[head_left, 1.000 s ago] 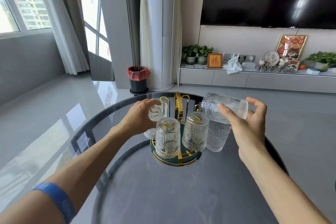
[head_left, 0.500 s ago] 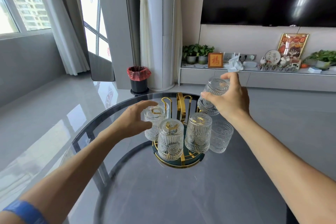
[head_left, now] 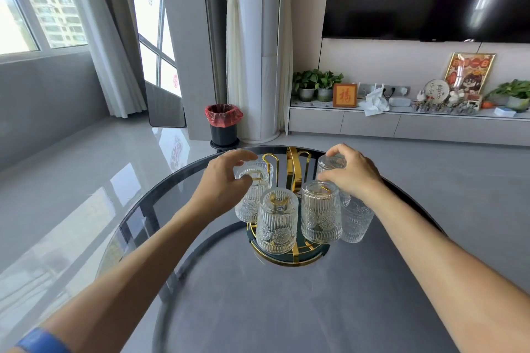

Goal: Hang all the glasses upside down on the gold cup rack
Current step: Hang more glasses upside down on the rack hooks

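Fingertips [head_left: 334, 152] of the right hand [head_left: 351, 173] are curled down over the upturned base of a ribbed glass [head_left: 331, 165], pinching it bottom-up over the far right side of the gold cup rack [head_left: 295, 166]; whether it's actually seated on a prong I can't tell, the hand covers that. Over on the other side the left hand [head_left: 222, 183] is loosely curled around the top of another inverted glass [head_left: 255, 189], thumb and fingers bracketing it, and it's hard to say if they're really squeezing or just touching. Two more glasses already hang upside down at the near side of the rack, one near left [head_left: 276, 221] and one near right [head_left: 321, 212]. A fifth glass [head_left: 357, 219] stands just beside the rack's right edge. The rack sits toward the far edge of the round dark glass table [head_left: 229, 309]. There's a blue wristband [head_left: 41, 341] on the left forearm.
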Available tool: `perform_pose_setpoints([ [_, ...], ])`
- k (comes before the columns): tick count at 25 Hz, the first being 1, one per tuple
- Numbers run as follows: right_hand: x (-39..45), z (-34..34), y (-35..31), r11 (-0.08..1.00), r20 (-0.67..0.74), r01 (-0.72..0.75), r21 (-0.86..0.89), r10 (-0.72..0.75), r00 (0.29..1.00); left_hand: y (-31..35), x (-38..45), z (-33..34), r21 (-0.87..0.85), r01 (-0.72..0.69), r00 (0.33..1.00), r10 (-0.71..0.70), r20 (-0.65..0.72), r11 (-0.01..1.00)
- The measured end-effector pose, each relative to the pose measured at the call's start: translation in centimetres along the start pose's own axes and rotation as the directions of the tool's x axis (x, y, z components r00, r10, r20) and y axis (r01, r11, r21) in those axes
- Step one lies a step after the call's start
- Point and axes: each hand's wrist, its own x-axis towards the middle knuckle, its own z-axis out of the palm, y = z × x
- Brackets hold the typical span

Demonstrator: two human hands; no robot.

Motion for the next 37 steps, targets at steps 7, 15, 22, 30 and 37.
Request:
perform_pose_setpoints([
  [7,-0.8,0.1,-0.6,0.993,0.079,0.100,-0.055,-0.096,0.992,4.2,0.1,2.6,0.032,-0.083,0.996,0.082,0.031,0.996],
  [15,-1.7,-0.9,-0.3,0.989,0.018,0.135,-0.053,-0.134,0.991,7.5,1.6,5.3,0.261,0.037,0.999,-0.037,-0.003,0.965],
  [22,-3.0,-0.8,-0.8,0.981,0.150,0.195,-0.024,-0.189,0.970,5.5,1.4,1.2,0.225,-0.106,0.967,0.048,0.251,0.969],
  [30,-5.7,0.1,-3.1,0.937,0.286,0.335,0.099,-0.350,0.892,2.3,1.6,-2.6,0.338,-0.278,0.917,0.143,0.373,0.899],
  [37,-7.4,0.6,-3.5,0.905,0.021,0.425,0.016,-0.425,0.905,1.9,1.7,-3.1,0.623,-0.291,0.956,0.212,0.200,0.726],
])
